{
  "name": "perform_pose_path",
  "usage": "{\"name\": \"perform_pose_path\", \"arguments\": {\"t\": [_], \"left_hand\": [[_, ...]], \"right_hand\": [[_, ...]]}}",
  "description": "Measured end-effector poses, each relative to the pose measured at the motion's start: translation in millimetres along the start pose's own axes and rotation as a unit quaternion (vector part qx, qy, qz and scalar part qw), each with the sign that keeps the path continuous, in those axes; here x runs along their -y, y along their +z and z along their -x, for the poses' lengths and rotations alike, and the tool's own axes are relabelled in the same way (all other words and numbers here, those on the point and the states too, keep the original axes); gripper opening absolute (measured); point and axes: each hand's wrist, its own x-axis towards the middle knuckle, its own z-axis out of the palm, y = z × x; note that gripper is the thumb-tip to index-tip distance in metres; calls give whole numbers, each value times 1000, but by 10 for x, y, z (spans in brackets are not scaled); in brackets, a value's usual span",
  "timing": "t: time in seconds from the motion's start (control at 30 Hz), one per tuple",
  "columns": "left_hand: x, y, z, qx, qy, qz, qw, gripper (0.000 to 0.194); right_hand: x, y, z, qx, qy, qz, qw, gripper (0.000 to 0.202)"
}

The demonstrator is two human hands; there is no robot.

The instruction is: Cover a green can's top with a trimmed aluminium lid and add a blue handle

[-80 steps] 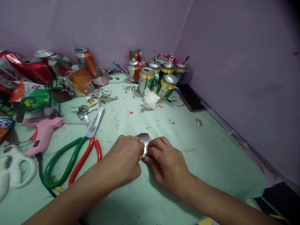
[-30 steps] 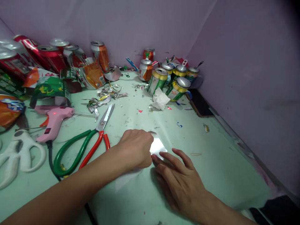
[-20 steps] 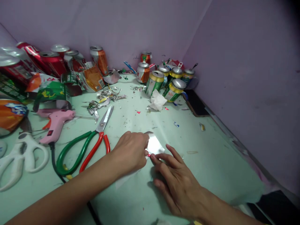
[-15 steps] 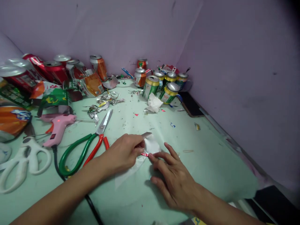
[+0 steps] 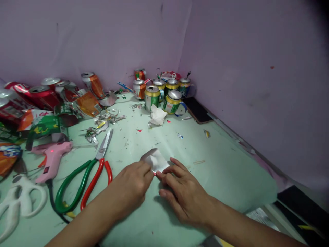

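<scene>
A small sheet [image 5: 156, 159], silvery white with a bit of red at its near edge, lies between my hands on the pale green tabletop [image 5: 221, 171]. My left hand [image 5: 135, 181] is closed, its fingers pinching the sheet's near left edge. The fingers of my right hand [image 5: 182, 192] are spread, and the index fingertip touches the sheet's near edge by the red bit. Left of my hands lie scissors [image 5: 102, 151] with green and red handles, blades slightly apart.
At the left are a pink glue gun [image 5: 55, 159], white-handled scissors [image 5: 22, 197], cut cans [image 5: 46, 125] and foil scraps [image 5: 108, 118]. Several cans [image 5: 151, 97], crumpled tissue [image 5: 157, 115] and a phone [image 5: 197, 110] stand or lie at the back.
The view has shifted right, so things appear further left. My left hand has moved back toward me along the sheet, and more of the sheet's surface shows.
</scene>
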Motion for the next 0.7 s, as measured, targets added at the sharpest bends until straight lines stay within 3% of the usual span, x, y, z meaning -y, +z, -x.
{"name": "perform_pose_path", "arguments": {"t": [0.17,0.37,0.5,0.7], "left_hand": [[-43,-58,-83,34,64,-138,988,22],[-194,-179,-228,66,187,-282,939,22],[-131,-196,-246,57,215,-276,935,21],[108,-114,-206,38,198,-163,966,17]], "right_hand": [[-6,-17,-23,-13,34,-10,999,18],[-3,-7,-17,-36,20,-2,999,14],[-14,0,-4,-53,41,-14,998,25],[-65,69,-11,-76,29,14,997,22]]}}
